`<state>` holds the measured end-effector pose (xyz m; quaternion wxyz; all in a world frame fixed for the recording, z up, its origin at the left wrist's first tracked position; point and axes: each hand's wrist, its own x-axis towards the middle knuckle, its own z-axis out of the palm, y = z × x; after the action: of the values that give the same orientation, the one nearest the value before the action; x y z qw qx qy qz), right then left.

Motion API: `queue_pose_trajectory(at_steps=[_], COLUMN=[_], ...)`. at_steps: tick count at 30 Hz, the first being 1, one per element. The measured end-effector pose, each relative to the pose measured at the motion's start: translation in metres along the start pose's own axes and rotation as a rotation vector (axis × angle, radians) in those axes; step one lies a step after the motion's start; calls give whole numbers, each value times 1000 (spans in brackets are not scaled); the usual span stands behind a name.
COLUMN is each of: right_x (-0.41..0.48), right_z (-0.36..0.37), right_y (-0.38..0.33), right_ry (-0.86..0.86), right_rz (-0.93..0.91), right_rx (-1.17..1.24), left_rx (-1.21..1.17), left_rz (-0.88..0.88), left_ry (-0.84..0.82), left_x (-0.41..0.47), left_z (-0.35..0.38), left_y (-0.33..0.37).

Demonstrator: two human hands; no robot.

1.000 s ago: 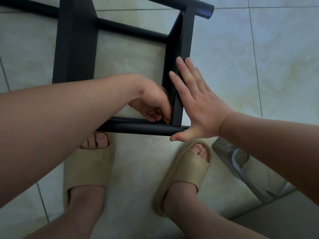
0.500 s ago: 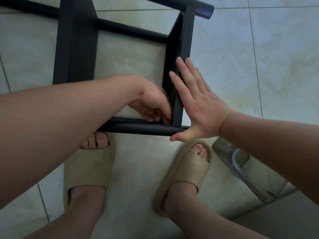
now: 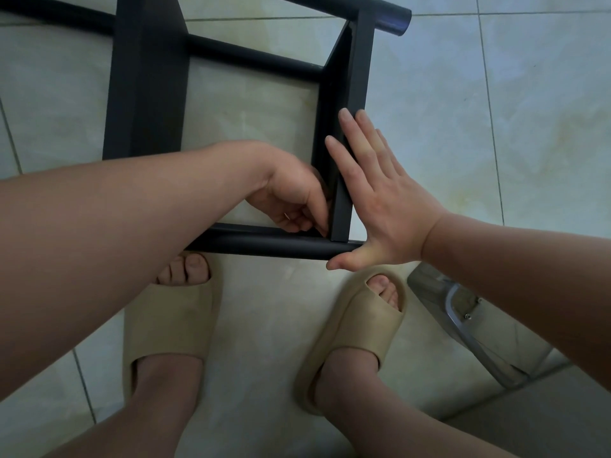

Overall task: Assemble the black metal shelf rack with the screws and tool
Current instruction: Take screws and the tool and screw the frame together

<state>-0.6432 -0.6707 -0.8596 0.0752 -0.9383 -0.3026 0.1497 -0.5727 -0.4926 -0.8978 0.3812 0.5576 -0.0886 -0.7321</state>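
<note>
While the right hand is pressed flat, fingers straight, on the rack bar, the left hand is curled opposite; its pinch cannot be told.

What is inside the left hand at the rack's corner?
The left hand curls into the corner of the rack; only a thin pale sliver shows in it. Its fingers cover anything else there.

The black metal rack lies tipped over, seen end-on. Two flat panels, left and right, are joined by round tubes. The near tube meets the right panel at a square corner.
</note>
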Motion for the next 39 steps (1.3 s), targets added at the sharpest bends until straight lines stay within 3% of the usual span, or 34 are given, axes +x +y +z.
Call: queue_pose_trajectory(at_steps=[39], right_x=[1], right_z=[0], right_y=[0], right_ry=[-1], right_rz=[1], right_rx=[16], left_rx=[25], left_rz=[-9], left_ry=[7], left_x=[1], left_z=[0], left_y=[2])
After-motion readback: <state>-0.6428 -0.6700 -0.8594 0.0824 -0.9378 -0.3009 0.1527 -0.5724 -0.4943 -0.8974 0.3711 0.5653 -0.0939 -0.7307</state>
